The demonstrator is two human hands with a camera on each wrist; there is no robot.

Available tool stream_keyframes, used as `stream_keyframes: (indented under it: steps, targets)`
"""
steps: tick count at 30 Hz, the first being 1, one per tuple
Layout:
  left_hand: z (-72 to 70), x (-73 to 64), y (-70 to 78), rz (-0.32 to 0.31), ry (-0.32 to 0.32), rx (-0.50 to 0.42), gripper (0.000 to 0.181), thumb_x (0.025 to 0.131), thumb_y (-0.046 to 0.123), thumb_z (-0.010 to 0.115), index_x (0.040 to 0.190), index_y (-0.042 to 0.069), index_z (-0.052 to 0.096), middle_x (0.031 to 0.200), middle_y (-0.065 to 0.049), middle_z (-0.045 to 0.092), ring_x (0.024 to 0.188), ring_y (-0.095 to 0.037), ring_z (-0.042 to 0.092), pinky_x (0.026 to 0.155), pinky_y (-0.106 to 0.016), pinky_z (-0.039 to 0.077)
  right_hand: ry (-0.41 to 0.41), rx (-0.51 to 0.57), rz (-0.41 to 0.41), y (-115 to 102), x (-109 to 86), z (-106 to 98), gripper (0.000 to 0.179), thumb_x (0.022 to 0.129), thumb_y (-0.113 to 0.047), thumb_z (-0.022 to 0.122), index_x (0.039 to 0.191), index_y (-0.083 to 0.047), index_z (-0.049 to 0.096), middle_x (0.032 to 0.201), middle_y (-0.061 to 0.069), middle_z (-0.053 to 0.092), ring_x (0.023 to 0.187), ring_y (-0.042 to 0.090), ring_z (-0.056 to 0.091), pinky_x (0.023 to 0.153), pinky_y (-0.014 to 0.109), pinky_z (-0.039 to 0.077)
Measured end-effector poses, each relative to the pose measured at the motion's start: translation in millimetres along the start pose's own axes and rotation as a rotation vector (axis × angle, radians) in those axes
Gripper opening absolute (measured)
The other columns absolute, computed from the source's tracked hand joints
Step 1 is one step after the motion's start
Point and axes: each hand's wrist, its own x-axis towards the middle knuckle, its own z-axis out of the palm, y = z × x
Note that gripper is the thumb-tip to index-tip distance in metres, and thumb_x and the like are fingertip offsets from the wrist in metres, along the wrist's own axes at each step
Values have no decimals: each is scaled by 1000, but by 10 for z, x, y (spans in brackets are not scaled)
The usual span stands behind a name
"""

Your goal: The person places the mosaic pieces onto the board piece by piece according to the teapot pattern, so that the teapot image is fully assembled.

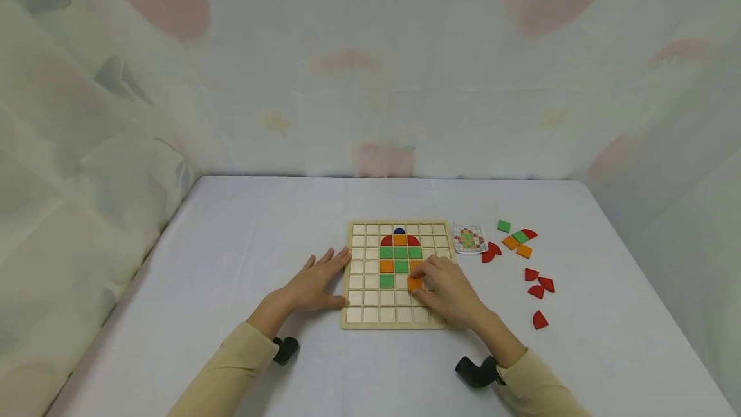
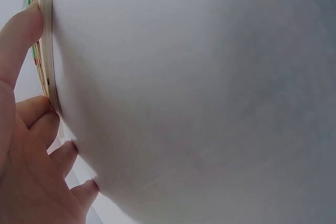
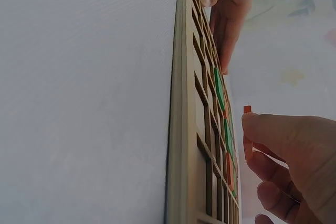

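Fingers of the right hand are narrow, thumb and index pinching one orange square tile. Tile sits right at the fingertips, gripped by opposite edges, thumb on the near side in the head view, index on the far side. Right wrist view has it edge-on, a small gap between it and the wooden grid board. From the head it's over the lower right part of the figure on that board, just below an orange piece the index partly covers. Remaining right-hand fingers curl in behind. Below the grip: green squares and orange squares seated in cells, red quarter pieces at both upper corners of the figure, blue half-round on top. Left hand is spread wide, holds nothing; thumb and index tips touch the board's left edge, other fingertips lower on the cloth per its wrist view. Just right of the board: pattern card. Farther right, loose pieces: green, orange and red at the back, red quarters nearer the person. All on a white-covered table; black wrist mounts at both sleeves, printed curtain behind.
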Motion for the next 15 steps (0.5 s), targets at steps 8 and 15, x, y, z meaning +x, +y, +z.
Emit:
stream_keyframes:
  steps: [8, 15]
  targets:
    - [-11, -7, 6, -1, -2, -7, 89, 77, 36, 73, 147, 13, 24, 154, -1, 17, 141, -29, 12, 111, -56, 6, -38, -15, 62, -14, 134, 123, 23, 76, -26, 75, 95, -17, 67, 90, -5, 58, 85, 12, 49, 76, 30, 42]
    - [-1, -1, -7, 9, 3, -12, 88, 77, 35, 72, 147, 13, 23, 154, -1, 17, 141, -30, 12, 111, -56, 6, -52, -91, 36, -37, 177, 183, 21, 76, -25, 73, 95, -17, 67, 92, -2, 60, 86, 16, 52, 76, 33, 43]
